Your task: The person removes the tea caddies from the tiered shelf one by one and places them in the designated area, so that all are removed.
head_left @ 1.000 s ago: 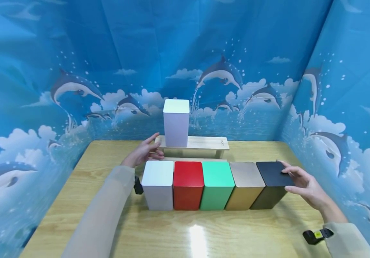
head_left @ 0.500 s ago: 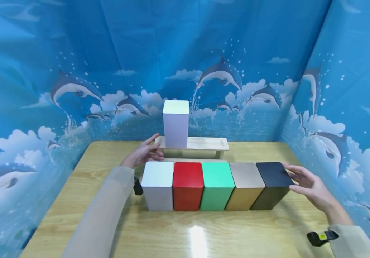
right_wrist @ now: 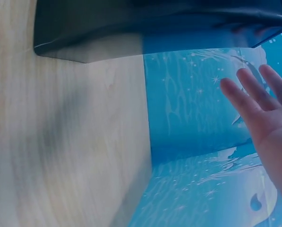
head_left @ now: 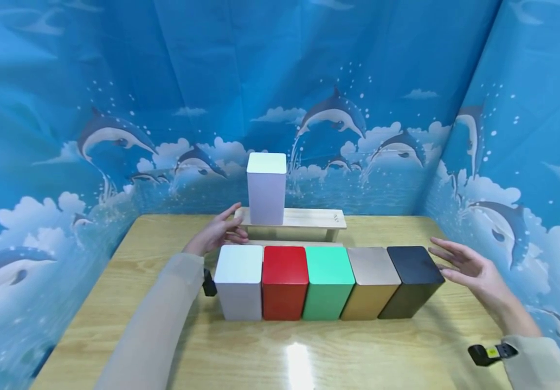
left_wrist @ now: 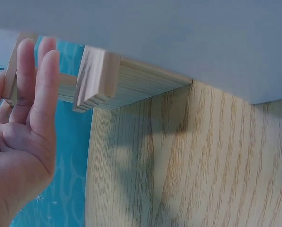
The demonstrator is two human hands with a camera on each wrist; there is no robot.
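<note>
In the head view my left hand (head_left: 218,233) holds the left end of a two-step wooden stand (head_left: 314,218), thumb above the upper plank and fingers below. The left wrist view shows that plank (left_wrist: 11,78) between my thumb and fingers. A white rectangular canister (head_left: 266,195) stands upright on the upper step. In front, side by side, stand a white canister (head_left: 239,281), a red one (head_left: 285,281), a green one (head_left: 329,281), a gold one (head_left: 371,281) and a black one (head_left: 413,279). Right of the black canister, my right hand (head_left: 475,276) hovers with loosely spread fingers, holding nothing.
The wood-grain table (head_left: 255,352) carries everything. A blue dolphin-print curtain (head_left: 201,81) encloses its back and sides. The front canisters hide most of the stand's lower step (head_left: 299,242).
My right hand has let go of the black canister and drawn away to the right, its fingers spreading. My left hand keeps its place on the stand. The canisters have not moved.
</note>
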